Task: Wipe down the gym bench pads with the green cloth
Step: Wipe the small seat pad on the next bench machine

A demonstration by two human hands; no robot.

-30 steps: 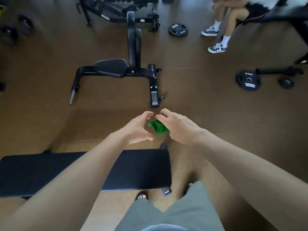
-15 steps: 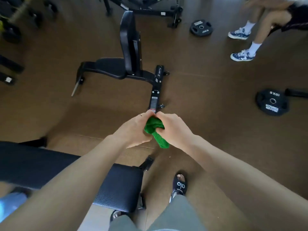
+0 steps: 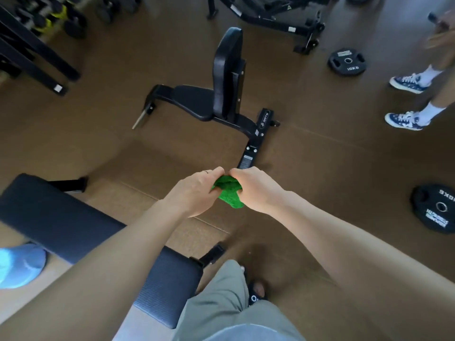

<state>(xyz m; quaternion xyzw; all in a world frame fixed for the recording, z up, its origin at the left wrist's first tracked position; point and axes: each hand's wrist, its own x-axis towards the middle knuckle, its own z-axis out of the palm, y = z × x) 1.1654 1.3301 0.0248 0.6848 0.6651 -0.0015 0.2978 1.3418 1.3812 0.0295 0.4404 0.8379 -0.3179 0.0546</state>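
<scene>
The green cloth (image 3: 227, 191) sat bunched near the centre of the frame, held in the air between both hands above the brown floor (image 3: 332, 168). The left hand (image 3: 194, 193) gripped its left side with curled fingers, and the right hand (image 3: 256, 188) gripped its right side in the same way; the fingertips of the two hands nearly met over the top of the cloth, and a fold of it hung down below them. A thin ring showed on one finger of the left hand.

A flat bench pad (image 3: 73, 227), dark and textured, ran from the left edge down toward the lower middle of the frame, passing under the left forearm. In the upper middle stood a black seat bench (image 3: 197, 102) with an upright back pad (image 3: 226, 72), well apart from the hands. One weight plate (image 3: 347, 61) lay on the floor at the upper right and a second plate (image 3: 438, 207) at the right edge. Another person's blue sneakers (image 3: 406, 82) and white socks showed at the far right. Dumbbells (image 3: 51, 16) lay in the upper left corner. The wearer's grey shorts (image 3: 234, 303) filled the bottom centre.
</scene>
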